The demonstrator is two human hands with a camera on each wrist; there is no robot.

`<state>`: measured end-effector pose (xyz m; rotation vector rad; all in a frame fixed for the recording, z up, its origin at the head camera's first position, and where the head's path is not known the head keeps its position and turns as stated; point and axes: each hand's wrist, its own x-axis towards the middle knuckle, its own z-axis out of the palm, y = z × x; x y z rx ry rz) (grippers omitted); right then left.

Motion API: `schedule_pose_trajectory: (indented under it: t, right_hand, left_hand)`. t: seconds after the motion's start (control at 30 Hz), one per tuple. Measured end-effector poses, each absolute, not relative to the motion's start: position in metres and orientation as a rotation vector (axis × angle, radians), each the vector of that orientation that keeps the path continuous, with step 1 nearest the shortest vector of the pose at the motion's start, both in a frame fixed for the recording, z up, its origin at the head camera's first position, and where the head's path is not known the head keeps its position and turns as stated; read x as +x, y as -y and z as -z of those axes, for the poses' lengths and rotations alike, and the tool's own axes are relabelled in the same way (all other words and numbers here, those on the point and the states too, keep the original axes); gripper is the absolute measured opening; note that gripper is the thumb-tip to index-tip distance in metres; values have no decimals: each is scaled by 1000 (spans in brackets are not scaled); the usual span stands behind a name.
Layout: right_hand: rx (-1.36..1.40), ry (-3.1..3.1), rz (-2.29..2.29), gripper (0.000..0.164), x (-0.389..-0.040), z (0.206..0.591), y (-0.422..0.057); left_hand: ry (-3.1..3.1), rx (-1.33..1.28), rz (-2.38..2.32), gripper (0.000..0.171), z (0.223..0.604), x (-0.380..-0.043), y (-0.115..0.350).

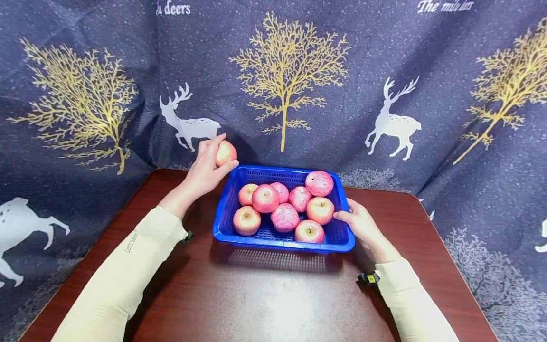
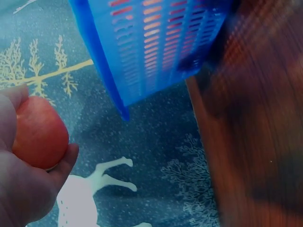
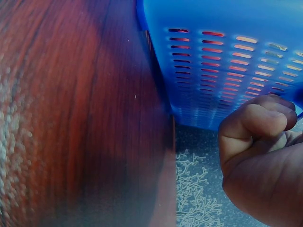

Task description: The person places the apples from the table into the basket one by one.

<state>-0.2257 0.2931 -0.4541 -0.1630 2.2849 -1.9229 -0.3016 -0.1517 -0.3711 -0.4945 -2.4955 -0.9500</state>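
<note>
My left hand [image 1: 207, 166] holds an apple [image 1: 226, 154] between thumb and fingers, just beyond the back left corner of a blue plastic basket [image 1: 284, 245]. In the left wrist view the same apple [image 2: 41, 135] sits in the grasp of the left hand [image 2: 28, 184], apart from the basket wall [image 2: 137, 52]. Several red and yellow apples [image 1: 285, 217] lie inside the basket. At the basket's right side, my right hand [image 1: 362, 225] grips the rim with the thumb on top. From the right wrist view, the curled fingers [image 3: 258, 120] press against the slotted side wall.
The basket is on a dark reddish-brown table [image 1: 256, 294]. Behind the table hangs a dark blue cloth [image 1: 363, 42] printed with yellow trees and white deer. The table's back edge runs close behind the basket.
</note>
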Motion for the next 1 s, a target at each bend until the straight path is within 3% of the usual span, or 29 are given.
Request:
schedule_pose_trajectory:
  t: [0.37, 1.0]
  right_hand:
    - [-165, -2281, 1907, 58, -226, 456, -295]
    - [-166, -2291, 1912, 53, -228, 457, -295]
  left_hand:
    - [2522, -603, 943, 81, 370, -288, 141]
    - [2509, -875, 869, 76, 363, -271, 119]
